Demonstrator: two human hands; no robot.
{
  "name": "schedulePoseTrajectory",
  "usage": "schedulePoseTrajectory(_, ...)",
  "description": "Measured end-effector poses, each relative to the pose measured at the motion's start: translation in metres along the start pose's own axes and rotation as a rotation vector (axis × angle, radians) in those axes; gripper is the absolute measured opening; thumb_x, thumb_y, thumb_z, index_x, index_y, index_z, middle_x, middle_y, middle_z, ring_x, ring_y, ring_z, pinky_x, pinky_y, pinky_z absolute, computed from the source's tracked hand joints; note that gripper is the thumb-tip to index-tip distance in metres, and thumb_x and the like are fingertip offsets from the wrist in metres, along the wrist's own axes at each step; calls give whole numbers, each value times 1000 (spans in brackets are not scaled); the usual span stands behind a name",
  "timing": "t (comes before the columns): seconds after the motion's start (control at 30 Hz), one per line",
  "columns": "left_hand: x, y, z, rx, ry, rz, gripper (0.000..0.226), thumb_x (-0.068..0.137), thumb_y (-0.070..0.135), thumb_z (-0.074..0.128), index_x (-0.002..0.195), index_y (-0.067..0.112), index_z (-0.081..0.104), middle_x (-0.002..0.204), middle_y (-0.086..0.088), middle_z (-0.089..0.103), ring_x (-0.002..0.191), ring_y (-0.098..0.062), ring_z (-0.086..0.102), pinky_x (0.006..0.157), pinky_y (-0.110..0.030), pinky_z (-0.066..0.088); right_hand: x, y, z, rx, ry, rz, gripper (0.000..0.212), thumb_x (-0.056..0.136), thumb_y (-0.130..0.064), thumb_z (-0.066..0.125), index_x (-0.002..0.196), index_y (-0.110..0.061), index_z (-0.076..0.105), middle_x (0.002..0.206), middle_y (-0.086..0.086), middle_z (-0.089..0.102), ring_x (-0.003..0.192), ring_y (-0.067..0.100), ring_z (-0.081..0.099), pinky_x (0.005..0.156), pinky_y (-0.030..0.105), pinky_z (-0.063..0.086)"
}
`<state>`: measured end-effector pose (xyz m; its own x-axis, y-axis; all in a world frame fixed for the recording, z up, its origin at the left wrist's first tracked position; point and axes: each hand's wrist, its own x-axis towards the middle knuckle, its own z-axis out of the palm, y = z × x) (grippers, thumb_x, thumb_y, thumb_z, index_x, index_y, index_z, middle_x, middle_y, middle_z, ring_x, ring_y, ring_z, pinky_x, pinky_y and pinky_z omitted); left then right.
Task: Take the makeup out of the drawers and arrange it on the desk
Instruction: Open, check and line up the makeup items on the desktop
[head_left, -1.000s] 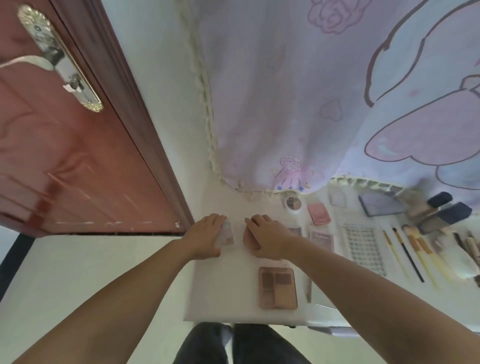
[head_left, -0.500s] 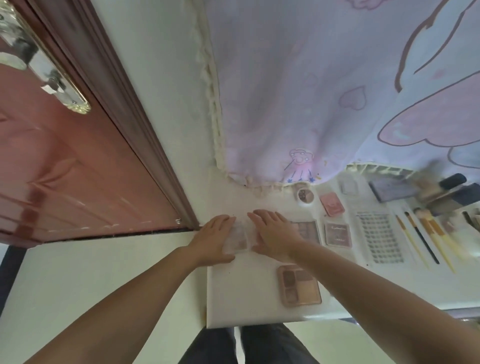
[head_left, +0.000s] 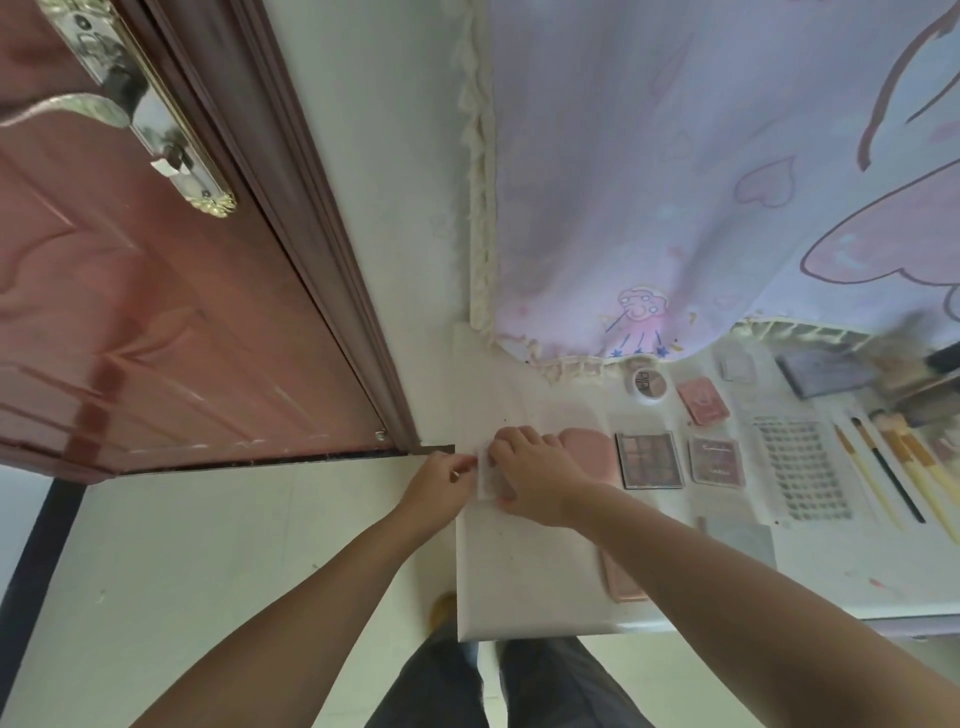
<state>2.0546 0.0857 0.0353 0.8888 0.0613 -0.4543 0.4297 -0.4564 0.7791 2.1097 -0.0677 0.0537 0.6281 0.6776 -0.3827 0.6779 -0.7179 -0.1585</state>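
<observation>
Both hands meet at the left end of the white desk (head_left: 524, 582). My left hand (head_left: 441, 480) and my right hand (head_left: 535, 473) both pinch a small clear makeup case (head_left: 485, 480), mostly hidden by the fingers. A pink rounded compact (head_left: 589, 452) lies just right of my right hand. Further right sit an eyeshadow palette (head_left: 649, 460), a dark pink palette (head_left: 716, 461), a small pink case (head_left: 702, 400) and a round pot (head_left: 647, 383). A pink palette (head_left: 621, 582) near the front edge is partly hidden by my right forearm.
A sheet of false lashes (head_left: 800, 467) and several brushes (head_left: 883, 473) lie to the right. A lilac curtain (head_left: 701, 182) hangs over the desk's back. A red-brown door (head_left: 130, 312) stands at left, pale floor (head_left: 208, 571) below it.
My hands drew closer together at the desk's left edge and closed on the small clear case. The pink compact my right hand covered is now uncovered. The camera shifted left.
</observation>
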Motion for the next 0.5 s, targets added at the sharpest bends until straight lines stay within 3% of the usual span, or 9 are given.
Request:
schedulePoseTrajectory(0.1, -5, 24, -10, -459, -127, -172, 32, 100, 24, 37, 108, 13, 66, 97, -7, 66, 83, -16, 59, 70, -24, 48, -6, -2, -20, 225, 68, 67, 56, 84, -41, 59, 130, -16, 39, 137, 5, 37, 125, 27, 36, 101, 41, 37)
schedulePoseTrajectory(0.23, -7, 51, -19, -1014, -475, -257, 53, 95, 55, 36, 124, 17, 61, 115, -10, 64, 100, -24, 63, 95, -43, 50, -22, 0, -50, 464, 294, 46, 48, 83, -42, 61, 123, -22, 45, 130, -3, 42, 120, 19, 38, 94, 32, 36)
schedulePoseTrajectory(0.37, -9, 71, -16, -1234, -516, -249, 61, 90, 61, 39, 128, 16, 57, 124, -12, 60, 107, -24, 60, 92, -43, 51, -35, 5, -71, 626, 393, 52, 50, 76, -45, 68, 117, -23, 50, 123, -6, 48, 113, 13, 41, 93, 25, 36)
schedulePoseTrajectory(0.5, -8, 75, -12, -1326, -521, -277, 60, 87, 56, 46, 124, 10, 59, 112, -14, 63, 91, -25, 64, 85, -42, 54, -37, 16, -79, 693, 297, 63, 44, 75, -39, 69, 114, -32, 50, 124, -7, 50, 115, 11, 44, 95, 26, 37)
